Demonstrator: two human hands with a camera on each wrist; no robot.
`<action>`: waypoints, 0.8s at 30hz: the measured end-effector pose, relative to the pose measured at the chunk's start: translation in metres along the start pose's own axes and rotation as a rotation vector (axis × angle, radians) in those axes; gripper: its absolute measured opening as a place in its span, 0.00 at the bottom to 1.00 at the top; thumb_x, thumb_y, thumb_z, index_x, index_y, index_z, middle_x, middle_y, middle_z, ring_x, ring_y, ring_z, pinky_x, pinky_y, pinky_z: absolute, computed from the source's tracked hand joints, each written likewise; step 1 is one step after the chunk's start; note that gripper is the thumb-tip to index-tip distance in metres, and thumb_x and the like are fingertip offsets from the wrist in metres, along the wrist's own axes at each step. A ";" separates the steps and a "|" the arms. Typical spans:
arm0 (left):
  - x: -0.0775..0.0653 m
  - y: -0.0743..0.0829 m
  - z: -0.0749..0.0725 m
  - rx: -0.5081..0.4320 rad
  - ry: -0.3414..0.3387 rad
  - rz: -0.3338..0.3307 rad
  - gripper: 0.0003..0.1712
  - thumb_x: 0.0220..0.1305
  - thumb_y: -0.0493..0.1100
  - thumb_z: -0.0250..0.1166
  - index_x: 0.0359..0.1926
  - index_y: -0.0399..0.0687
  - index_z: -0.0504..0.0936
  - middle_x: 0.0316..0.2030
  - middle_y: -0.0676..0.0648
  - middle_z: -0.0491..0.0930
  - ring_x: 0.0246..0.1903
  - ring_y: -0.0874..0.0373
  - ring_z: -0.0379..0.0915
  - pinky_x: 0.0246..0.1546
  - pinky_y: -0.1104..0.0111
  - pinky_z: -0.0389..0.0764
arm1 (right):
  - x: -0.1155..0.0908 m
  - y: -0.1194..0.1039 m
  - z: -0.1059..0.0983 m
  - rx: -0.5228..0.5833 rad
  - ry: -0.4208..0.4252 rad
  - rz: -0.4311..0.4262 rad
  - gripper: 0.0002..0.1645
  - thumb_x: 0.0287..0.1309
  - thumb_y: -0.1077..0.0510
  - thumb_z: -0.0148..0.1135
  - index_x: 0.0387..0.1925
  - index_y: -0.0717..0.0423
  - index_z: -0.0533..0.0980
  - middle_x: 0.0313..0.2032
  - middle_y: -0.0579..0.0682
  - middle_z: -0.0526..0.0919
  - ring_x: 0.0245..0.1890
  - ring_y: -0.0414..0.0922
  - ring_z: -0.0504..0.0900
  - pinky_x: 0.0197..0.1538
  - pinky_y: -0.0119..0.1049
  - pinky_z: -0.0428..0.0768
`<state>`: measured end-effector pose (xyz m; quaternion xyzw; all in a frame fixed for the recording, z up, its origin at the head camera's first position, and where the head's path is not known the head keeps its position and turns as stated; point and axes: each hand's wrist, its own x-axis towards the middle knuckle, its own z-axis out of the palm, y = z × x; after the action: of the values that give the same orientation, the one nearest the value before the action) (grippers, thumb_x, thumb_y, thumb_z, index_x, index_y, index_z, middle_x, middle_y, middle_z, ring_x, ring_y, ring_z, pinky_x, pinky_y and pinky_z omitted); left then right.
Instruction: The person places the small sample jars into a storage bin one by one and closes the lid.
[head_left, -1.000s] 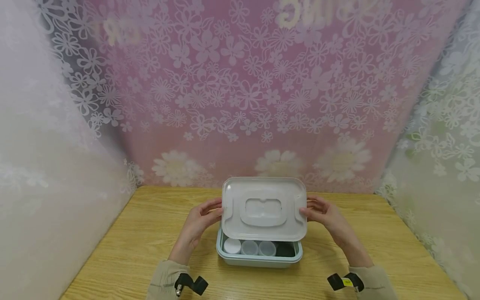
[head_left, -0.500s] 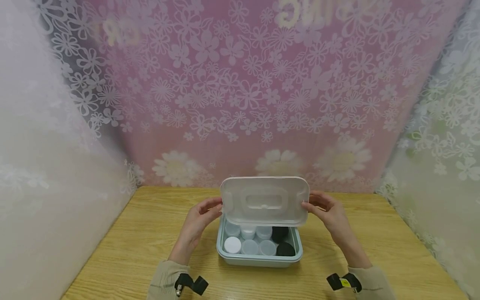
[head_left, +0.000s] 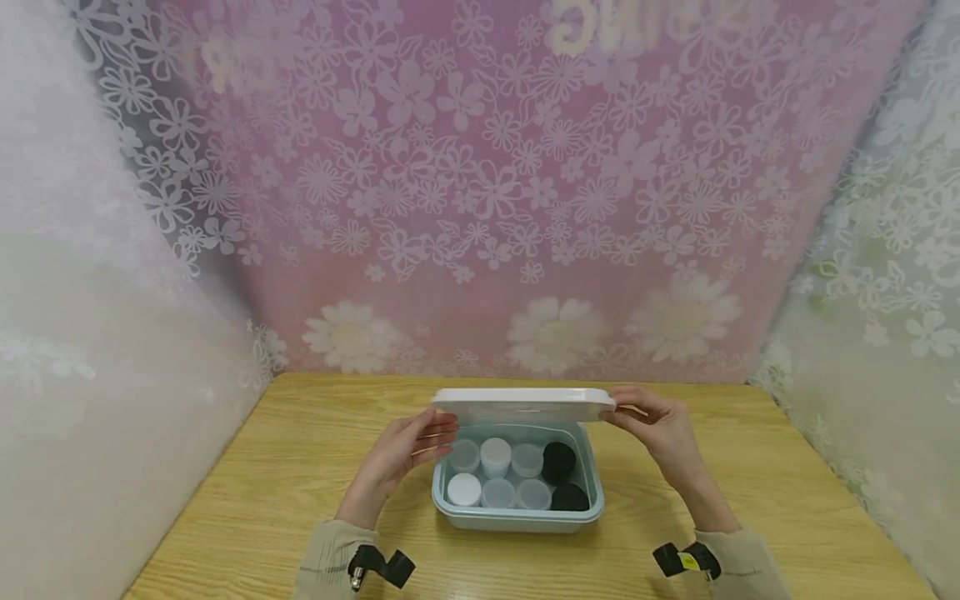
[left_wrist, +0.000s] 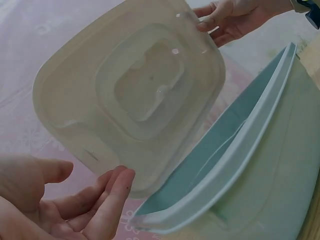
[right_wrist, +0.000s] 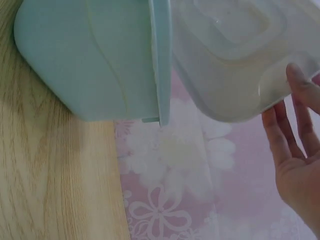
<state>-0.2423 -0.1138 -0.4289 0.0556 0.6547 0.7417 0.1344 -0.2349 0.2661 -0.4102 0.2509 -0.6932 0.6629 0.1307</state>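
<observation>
A white plastic lid (head_left: 525, 407) is held tilted over the back of a pale blue storage box (head_left: 517, 521), its underside facing me. My right hand (head_left: 660, 429) pinches the lid's right end, with the thumb (right_wrist: 300, 82) on the underside and the fingers behind. At the other end, my left hand (head_left: 393, 458) touches the lid's edge with loosely bent fingertips (left_wrist: 122, 182), while its thumb stands off the lid in the left wrist view. Inside the box stand several small round containers: white-capped ones (head_left: 465, 490), translucent-topped ones (head_left: 533, 494) and black ones (head_left: 559, 461).
The box stands on a wood-grain table (head_left: 315, 433). A pink flower-printed curtain (head_left: 480, 208) hangs behind the table's back edge, with pale sheets (head_left: 112, 333) on both sides. Each wrist wears a black strap with a camera mount (head_left: 382, 568).
The lid has tipped from nearly upright toward flat, showing more of the containers. My left hand has shifted its fingers below the lid's edge; the right hand keeps its pinch.
</observation>
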 end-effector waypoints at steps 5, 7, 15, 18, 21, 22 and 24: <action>0.001 0.000 0.001 -0.009 0.075 -0.012 0.28 0.81 0.48 0.52 0.63 0.25 0.74 0.56 0.34 0.81 0.51 0.52 0.83 0.52 0.66 0.85 | 0.000 0.004 -0.002 0.023 -0.072 -0.060 0.10 0.64 0.76 0.60 0.42 0.68 0.84 0.52 0.46 0.83 0.57 0.40 0.82 0.58 0.33 0.82; 0.001 0.000 0.001 -0.015 0.097 -0.012 0.27 0.79 0.47 0.55 0.63 0.25 0.74 0.56 0.36 0.80 0.48 0.57 0.83 0.51 0.68 0.85 | 0.001 0.005 -0.001 0.007 -0.075 -0.064 0.09 0.64 0.75 0.61 0.41 0.67 0.84 0.52 0.46 0.83 0.59 0.40 0.80 0.62 0.32 0.79; 0.005 -0.001 0.002 -0.137 0.137 -0.003 0.24 0.76 0.40 0.59 0.64 0.25 0.74 0.57 0.39 0.80 0.49 0.62 0.81 0.49 0.75 0.83 | 0.003 0.010 0.000 -0.054 -0.050 -0.105 0.08 0.62 0.77 0.61 0.36 0.68 0.84 0.55 0.52 0.80 0.61 0.41 0.78 0.65 0.32 0.75; 0.005 -0.001 0.002 -0.197 0.137 -0.004 0.25 0.76 0.38 0.58 0.65 0.23 0.72 0.52 0.42 0.82 0.47 0.63 0.82 0.50 0.76 0.83 | 0.003 0.011 0.002 -0.089 -0.025 -0.106 0.07 0.61 0.77 0.62 0.37 0.69 0.83 0.57 0.59 0.78 0.62 0.41 0.77 0.65 0.32 0.75; 0.005 0.000 0.001 -0.229 0.119 0.004 0.26 0.76 0.36 0.57 0.66 0.21 0.68 0.51 0.43 0.83 0.46 0.64 0.83 0.50 0.76 0.82 | 0.003 0.011 0.004 -0.127 -0.002 -0.101 0.09 0.61 0.77 0.62 0.42 0.71 0.82 0.60 0.65 0.73 0.61 0.40 0.78 0.64 0.31 0.77; 0.004 0.000 0.001 -0.231 0.115 0.008 0.26 0.76 0.36 0.57 0.67 0.21 0.67 0.51 0.43 0.83 0.45 0.64 0.83 0.50 0.76 0.82 | 0.003 0.011 0.004 -0.139 0.005 -0.098 0.11 0.62 0.77 0.61 0.45 0.72 0.81 0.61 0.66 0.73 0.60 0.39 0.78 0.63 0.30 0.78; 0.004 0.001 0.001 -0.235 0.112 0.022 0.26 0.76 0.36 0.56 0.67 0.21 0.66 0.51 0.43 0.83 0.45 0.65 0.83 0.50 0.77 0.82 | 0.003 0.010 0.006 -0.162 0.023 -0.076 0.15 0.64 0.75 0.60 0.52 0.72 0.78 0.62 0.62 0.73 0.57 0.38 0.81 0.60 0.29 0.80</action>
<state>-0.2460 -0.1125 -0.4277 0.0051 0.5693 0.8166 0.0950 -0.2418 0.2599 -0.4176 0.2581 -0.7331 0.6019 0.1837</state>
